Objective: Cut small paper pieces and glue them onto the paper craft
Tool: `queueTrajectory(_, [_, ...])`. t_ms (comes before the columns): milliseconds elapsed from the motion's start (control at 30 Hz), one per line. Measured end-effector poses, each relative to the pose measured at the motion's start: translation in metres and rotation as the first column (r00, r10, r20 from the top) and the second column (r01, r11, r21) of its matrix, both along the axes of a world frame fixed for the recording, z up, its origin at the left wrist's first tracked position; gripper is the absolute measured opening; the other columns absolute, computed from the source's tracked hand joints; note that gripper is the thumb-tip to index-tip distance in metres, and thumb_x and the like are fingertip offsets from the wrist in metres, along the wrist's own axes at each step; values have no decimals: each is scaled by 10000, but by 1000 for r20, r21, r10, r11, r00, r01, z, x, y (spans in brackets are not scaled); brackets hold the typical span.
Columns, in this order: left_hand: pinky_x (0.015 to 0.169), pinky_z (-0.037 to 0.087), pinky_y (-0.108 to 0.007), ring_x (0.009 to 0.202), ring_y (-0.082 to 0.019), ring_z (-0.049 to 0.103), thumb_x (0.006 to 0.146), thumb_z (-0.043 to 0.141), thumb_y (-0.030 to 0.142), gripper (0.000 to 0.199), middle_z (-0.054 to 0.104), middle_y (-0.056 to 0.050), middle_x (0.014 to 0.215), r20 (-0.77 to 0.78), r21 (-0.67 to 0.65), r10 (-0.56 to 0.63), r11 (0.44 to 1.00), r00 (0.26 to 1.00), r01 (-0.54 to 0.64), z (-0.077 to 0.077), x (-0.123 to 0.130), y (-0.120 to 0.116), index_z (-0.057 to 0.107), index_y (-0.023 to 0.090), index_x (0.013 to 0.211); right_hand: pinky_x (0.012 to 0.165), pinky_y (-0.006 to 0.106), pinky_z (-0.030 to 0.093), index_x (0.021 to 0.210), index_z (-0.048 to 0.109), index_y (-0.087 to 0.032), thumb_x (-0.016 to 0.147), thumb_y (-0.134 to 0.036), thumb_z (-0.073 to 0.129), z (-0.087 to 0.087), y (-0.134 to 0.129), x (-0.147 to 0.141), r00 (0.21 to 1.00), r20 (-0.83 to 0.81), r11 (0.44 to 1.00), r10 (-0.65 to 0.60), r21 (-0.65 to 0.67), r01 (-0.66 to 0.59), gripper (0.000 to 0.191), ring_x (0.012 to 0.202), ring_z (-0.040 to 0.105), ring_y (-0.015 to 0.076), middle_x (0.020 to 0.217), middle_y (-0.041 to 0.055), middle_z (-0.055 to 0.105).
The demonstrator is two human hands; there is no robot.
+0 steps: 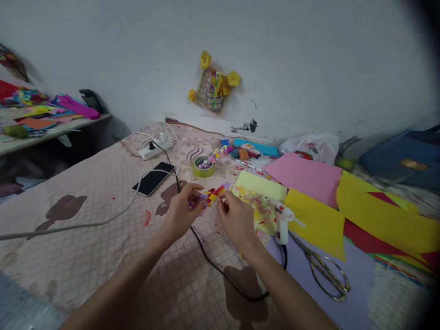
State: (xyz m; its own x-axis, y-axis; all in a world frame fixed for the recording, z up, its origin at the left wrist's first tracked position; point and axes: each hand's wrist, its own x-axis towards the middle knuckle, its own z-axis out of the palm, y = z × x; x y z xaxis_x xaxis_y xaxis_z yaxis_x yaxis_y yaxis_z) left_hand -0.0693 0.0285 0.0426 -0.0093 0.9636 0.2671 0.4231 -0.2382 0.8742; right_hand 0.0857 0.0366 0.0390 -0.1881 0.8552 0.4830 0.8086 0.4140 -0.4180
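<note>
Between my two hands, just above the cloth-covered table, is a small craft piece of colourful paper flowers [215,195] in red, yellow and purple. My left hand [187,204] pinches its left end between thumb and fingers. At its right side, the closed fingertips of my right hand [237,215] touch the piece; whether they also hold a tiny bit is hidden. To the right of my right hand stands a white hot glue gun [282,224], its black cord running under my right forearm. Scissors [325,268] with gold handles lie near it.
A tape roll [203,166] and another flower strip [220,155] lie behind my hands. Left of them are a phone [153,178] and a power strip [156,149] with cables. Yellow paper [316,222] and pink paper [305,176] spread to the right. A wall rises behind.
</note>
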Motion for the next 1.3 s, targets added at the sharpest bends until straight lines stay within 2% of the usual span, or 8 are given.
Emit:
queueTrajectory(233, [635, 498, -250, 732, -144, 600, 776, 550, 244, 273, 596, -19, 794, -27, -2, 6, 1000, 1000, -6, -2, -1, 0, 500, 191, 1039, 536, 230, 347, 814, 580, -214, 830, -195, 465, -3, 0, -1, 999, -52, 999, 15, -40, -17, 117, 567, 597, 145, 665, -4, 664])
queueTrajectory(600, [619, 502, -248, 717, -141, 600, 777, 550, 240, 258, 586, -7, 769, 13, -13, -1, 1000, 1000, 1, -8, -4, 4, 494, 187, 1022, 549, 223, 365, 816, 577, -200, 830, -181, 457, -6, -10, 5, 989, -143, 997, 28, -66, -37, 122, 543, 565, 128, 650, -9, 633])
queueTrajectory(933, [641, 461, -242, 721, -139, 597, 768, 543, 180, 279, 618, -3, 788, -209, 77, 99, 993, 973, -85, 0, 4, -4, 492, 206, 1042, 533, 227, 325, 874, 568, -202, 841, -229, 493, -5, -2, -7, 1000, -1, 1000, -10, -23, 10, 86, 586, 612, 149, 683, 0, 675])
queueTrajectory(1100, [626, 448, -234, 715, -138, 601, 758, 545, 161, 286, 627, 0, 791, -224, 74, 119, 992, 967, -105, 1, 5, -4, 499, 212, 1036, 510, 231, 288, 823, 556, -203, 834, -223, 508, -4, 1, -11, 998, 59, 998, -39, -48, 42, 53, 596, 625, 163, 674, 6, 685])
queueTrajectory(1300, [594, 441, -222, 687, -132, 596, 761, 541, 164, 267, 622, 1, 774, -189, 54, 109, 993, 976, -101, 2, 6, -5, 504, 204, 1023, 506, 233, 273, 796, 547, -207, 840, -249, 511, -5, 3, -12, 997, 58, 996, -49, -76, 53, 70, 591, 626, 160, 676, -5, 687])
